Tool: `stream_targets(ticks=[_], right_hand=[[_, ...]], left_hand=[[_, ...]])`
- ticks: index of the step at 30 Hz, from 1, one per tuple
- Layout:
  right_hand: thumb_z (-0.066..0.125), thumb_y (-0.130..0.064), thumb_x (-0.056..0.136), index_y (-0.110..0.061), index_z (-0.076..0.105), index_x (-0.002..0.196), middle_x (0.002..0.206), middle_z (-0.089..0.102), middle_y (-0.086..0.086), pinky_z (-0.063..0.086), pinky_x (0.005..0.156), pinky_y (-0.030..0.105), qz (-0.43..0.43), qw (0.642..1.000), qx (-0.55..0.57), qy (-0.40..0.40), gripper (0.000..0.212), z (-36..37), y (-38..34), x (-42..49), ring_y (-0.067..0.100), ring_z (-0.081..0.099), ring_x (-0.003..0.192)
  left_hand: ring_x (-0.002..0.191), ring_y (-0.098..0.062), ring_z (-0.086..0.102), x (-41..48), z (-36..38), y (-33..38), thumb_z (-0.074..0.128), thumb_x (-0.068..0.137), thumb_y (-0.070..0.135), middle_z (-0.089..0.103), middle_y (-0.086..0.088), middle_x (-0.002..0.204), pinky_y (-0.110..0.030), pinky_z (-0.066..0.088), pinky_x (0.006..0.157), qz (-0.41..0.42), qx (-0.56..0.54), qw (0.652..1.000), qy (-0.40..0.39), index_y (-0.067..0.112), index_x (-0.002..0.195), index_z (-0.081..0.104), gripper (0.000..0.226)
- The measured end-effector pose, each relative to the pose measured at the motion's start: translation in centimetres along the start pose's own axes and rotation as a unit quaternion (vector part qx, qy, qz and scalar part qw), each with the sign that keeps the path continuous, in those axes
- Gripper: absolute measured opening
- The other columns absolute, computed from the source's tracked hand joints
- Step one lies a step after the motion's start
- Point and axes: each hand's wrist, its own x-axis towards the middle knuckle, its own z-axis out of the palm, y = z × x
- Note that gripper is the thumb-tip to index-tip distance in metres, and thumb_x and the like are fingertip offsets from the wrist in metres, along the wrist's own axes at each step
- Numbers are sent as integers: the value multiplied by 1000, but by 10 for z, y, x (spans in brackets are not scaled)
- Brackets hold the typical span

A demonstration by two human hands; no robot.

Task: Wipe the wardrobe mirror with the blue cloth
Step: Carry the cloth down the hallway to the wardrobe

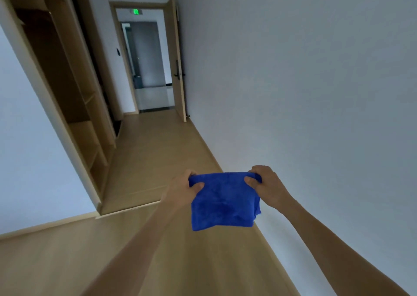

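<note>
Plainly soft goods: blue cloth spread between both hands, wardrobe off to the left

Blue cloth (223, 202) hangs in the air in front of us, above the wooden floor (144, 151) and near the white wall (304, 81) on our right. It looks folded, with a doubled edge showing at its lower right.

Left hand (185, 189) pinches the upper left corner, thumb on the front face and fingers behind. Right hand (266, 187) pinches the upper right corner the same way. The top edge is drawn fairly taut between them and the rest droops.

Handling, in our judgement:
- Light, limp and plush, so it will not keep a shape on its own.
- Not fragile, and unlikely to slip from bare fingers.
- The corner pinch suits spreading or refolding but is poor for wiping.
- For glass we would gather it into a pad under one flat palm.

Wardrobe (74, 106) stands to our left with open shelves, well apart from the cloth. We cannot make out a mirror face from this angle. Farther off, an open door (178, 65) ends the passage, with a green sign (136, 12) above the opening. Wiping is not yet begun.
</note>
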Motion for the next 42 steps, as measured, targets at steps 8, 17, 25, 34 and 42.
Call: stream_targets(ticks=[8,17,25,34,42], right_hand=[[58,-31,100,-22,62,112,111,64,-9,46,72,19,17,985,174,-9,16,44,-35,77,9,62,97],[64,-42,95,-17,66,122,121,71,0,53,98,41,45,925,375,-52,37,107,-78,187,20,67,114],[68,-20,92,-18,57,133,126,70,1,55,96,43,27,912,382,-146,42,174,-105,253,21,68,114],[67,-42,93,-30,63,121,116,73,-6,57,91,39,21,913,382,-140,31,231,-130,353,15,71,106],[75,-52,84,-23,68,120,115,74,3,53,100,49,84,891,389,-219,47,260,-133,491,24,71,108]], left_hand=[[89,-14,69,58,-32,-44,61,102,37,69,2,101,-25,54,71,-30,-186,981,42,22,115,55,21],[98,-23,66,163,-77,-90,51,105,43,64,-3,107,-41,59,85,-51,-319,941,102,24,108,49,19],[100,-24,69,228,-117,-138,54,103,48,68,-5,110,-46,61,87,-84,-382,912,122,20,110,55,29],[85,-15,78,295,-146,-185,71,94,43,80,3,94,-31,59,72,-173,-452,872,73,18,112,68,30],[108,-24,69,400,-163,-216,77,90,10,70,-3,119,-35,58,78,-196,-493,844,82,21,122,54,41]])
